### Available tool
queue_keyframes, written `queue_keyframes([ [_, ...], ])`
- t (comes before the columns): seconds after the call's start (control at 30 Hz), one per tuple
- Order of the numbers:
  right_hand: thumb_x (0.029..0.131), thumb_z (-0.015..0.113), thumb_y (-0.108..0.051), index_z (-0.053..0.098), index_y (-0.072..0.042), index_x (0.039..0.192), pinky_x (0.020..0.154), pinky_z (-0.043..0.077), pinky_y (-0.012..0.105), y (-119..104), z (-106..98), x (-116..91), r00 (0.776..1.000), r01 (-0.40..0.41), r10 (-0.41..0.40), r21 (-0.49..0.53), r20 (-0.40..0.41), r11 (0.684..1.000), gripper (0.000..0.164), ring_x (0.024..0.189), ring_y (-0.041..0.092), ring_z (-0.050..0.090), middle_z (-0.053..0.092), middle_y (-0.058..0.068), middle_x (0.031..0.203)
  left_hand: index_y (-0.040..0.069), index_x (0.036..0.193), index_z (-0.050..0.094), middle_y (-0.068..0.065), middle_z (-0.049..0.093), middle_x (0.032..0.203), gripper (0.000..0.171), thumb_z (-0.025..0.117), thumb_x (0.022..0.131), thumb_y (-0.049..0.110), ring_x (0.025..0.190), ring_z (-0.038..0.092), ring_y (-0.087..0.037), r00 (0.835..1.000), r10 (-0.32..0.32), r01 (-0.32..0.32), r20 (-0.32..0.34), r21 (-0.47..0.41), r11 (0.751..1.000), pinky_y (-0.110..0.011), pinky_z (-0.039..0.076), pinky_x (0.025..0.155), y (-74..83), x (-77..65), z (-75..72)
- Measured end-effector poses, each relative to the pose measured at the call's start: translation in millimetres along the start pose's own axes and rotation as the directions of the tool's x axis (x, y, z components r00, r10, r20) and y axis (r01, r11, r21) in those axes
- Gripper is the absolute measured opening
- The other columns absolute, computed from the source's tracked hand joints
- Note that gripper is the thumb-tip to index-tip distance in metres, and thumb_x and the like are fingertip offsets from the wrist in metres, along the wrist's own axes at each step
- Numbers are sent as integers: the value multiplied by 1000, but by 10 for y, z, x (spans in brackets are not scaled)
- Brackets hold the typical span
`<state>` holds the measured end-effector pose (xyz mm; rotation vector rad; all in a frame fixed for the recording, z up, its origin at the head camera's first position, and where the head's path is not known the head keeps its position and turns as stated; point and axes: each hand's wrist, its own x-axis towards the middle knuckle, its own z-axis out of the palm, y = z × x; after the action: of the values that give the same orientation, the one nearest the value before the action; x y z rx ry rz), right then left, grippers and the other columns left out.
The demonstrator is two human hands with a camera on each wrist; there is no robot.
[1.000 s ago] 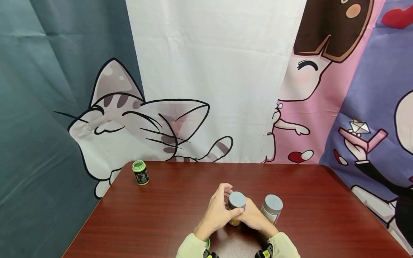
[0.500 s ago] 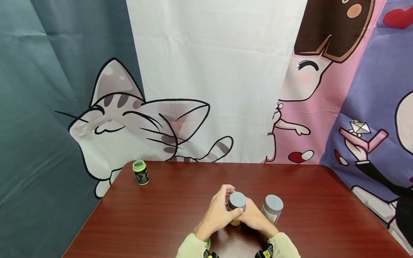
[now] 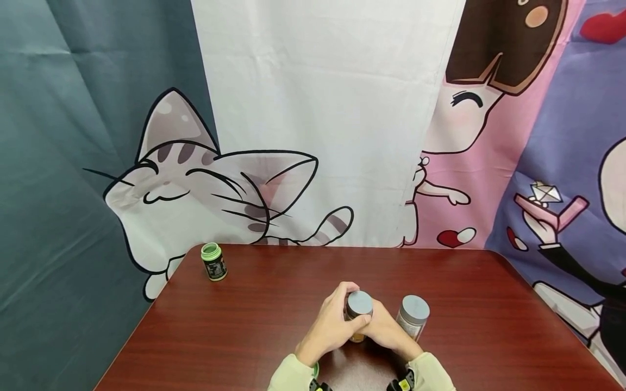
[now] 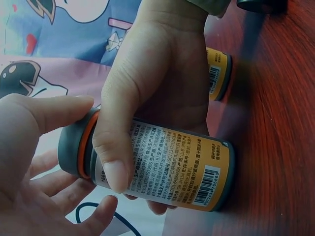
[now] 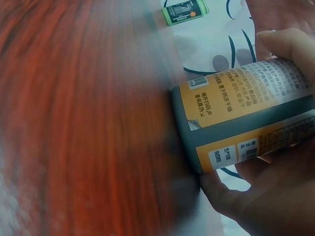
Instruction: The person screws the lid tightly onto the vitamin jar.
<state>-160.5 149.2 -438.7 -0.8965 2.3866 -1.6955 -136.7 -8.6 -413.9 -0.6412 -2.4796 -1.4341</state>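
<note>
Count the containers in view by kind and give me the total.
Grey-lidded jars: 2
Green-and-black bottle: 1
Total: 3
Not counted: a green item by the left sleeve, too hidden to identify.

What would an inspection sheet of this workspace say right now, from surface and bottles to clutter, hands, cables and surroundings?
Surface: reddish-brown wood-grain table.
Job's things: orange-labelled bottle between both hands, grey lid on.
Clutter: second grey-lidded bottle to the right; uncapped green-and-black bottle at far left; green item mostly hidden by the left sleeve.
Hands: right hand grips the bottle's body; left hand curls round its lid.
Cables: nothing seen.
Surroundings: cartoon-printed curtain behind.
</note>
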Motion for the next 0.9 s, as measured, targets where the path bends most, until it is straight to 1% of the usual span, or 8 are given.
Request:
queue_keyframes([
  [0.07, 77, 70, -8, 53, 2, 117, 81, 46, 24, -90, -3, -10, 1000, -6, 6, -2, 5, 1000, 44, 92, 5, 56, 61, 13, 107, 28, 117, 45, 8, 55, 109, 48, 71, 78, 25, 97, 52, -6, 1000, 4, -4, 0, 11, 1000, -26, 43, 83, 2, -4, 1],
  [0.17, 78, 70, -9, 53, 1, 117, 81, 46, 24, -75, 1, -13, 1000, -14, 13, 1, 5, 1000, 44, 93, 5, 57, 62, 12, 107, 28, 117, 45, 7, 55, 108, 46, 71, 79, 25, 96, 53, -6, 1000, 12, -13, 6, 10, 1000, -26, 44, 82, 1, -11, 3],
  [0.23, 79, 70, -10, 53, 1, 117, 81, 46, 24, -53, 3, -18, 1000, 6, -6, -8, 2, 1000, 44, 93, 5, 56, 62, 12, 107, 27, 117, 45, 6, 56, 107, 46, 70, 79, 25, 96, 53, -6, 1000, 17, -17, 7, 10, 1000, -26, 44, 82, -1, -15, 6],
  [0.5, 79, 70, -11, 51, -4, 121, 84, 45, 24, 269, 17, 10, 999, 46, -46, -18, -13, 999, 48, 98, 6, 56, 61, 7, 110, 25, 120, 42, 9, 50, 111, 51, 69, 78, 32, 103, 46, -9, 999, -39, 39, 0, 72, 997, -29, 40, 86, 16, -40, 58],
  [0.57, 79, 70, -11, 51, -4, 123, 85, 45, 24, 290, 17, 12, 998, 62, -62, -24, -11, 998, 48, 99, 6, 56, 61, 6, 112, 24, 122, 41, 8, 48, 113, 53, 70, 78, 34, 106, 43, -9, 999, -42, 43, -8, 77, 996, -29, 39, 87, 24, -45, 73],
  [0.63, 79, 70, -10, 51, -3, 123, 85, 45, 24, 279, 17, 11, 997, 79, -80, -29, -17, 996, 48, 100, 6, 55, 61, 7, 112, 23, 122, 41, 8, 47, 113, 56, 71, 77, 36, 105, 41, -9, 999, -40, 42, -29, 78, 996, -28, 39, 87, 30, -48, 85],
  [0.77, 79, 69, -6, 52, 0, 120, 83, 45, 24, 121, 11, 3, 993, 121, -121, -13, -9, 993, 45, 98, 6, 56, 61, 7, 110, 22, 122, 41, 6, 45, 112, 60, 72, 74, 39, 103, 40, -9, 997, -28, 33, -70, 74, 997, -28, 38, 85, 30, -44, 93],
  [0.9, 79, 68, -5, 53, 3, 118, 82, 46, 24, -21, 5, -8, 989, 145, -145, -28, 2, 989, 43, 97, 5, 56, 62, 7, 108, 22, 122, 42, 7, 45, 112, 60, 73, 73, 40, 102, 41, -9, 996, -25, 32, -82, 76, 997, -28, 39, 84, 17, -41, 101],
])
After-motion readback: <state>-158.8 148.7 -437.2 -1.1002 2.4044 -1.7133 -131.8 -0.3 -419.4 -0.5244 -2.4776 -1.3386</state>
